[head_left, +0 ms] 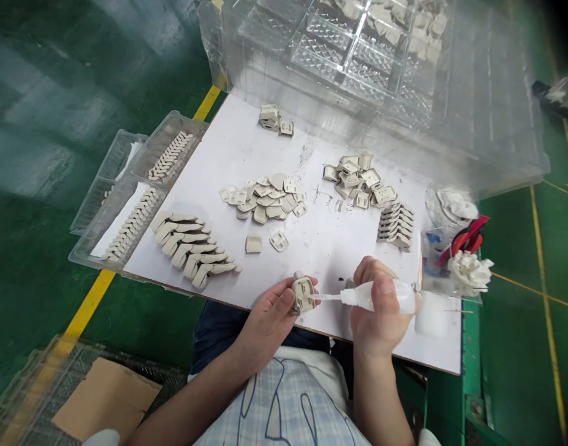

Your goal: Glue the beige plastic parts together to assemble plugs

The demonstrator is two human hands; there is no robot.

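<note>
Between its thumb and fingers, my left hand (pixel 270 319) grips a small beige plastic part (pixel 303 295) with slots and raised edges. My right hand (pixel 377 310) is wrapped round a white squeeze bottle (pixel 365 296), which lies nearly level. Its long thin nozzle points left, and the tip meets or almost meets the plastic part. Just beyond my left hand lie two loose beige pieces, a squarish cover (pixel 253 243) and an oval plate (pixel 279 241). Part of a small object behind the bottle is hidden by my right hand.
Loose plates (pixel 265 198) and slotted parts (pixel 358 179) lie in piles on the white board (pixel 209 155). Rows of curved pieces (pixel 193 248) and stacked parts (pixel 396 226) flank them. Clear trays (pixel 139 192) stand left, a large divided bin (pixel 381 80) behind, red-handled pliers (pixel 464 241) right.
</note>
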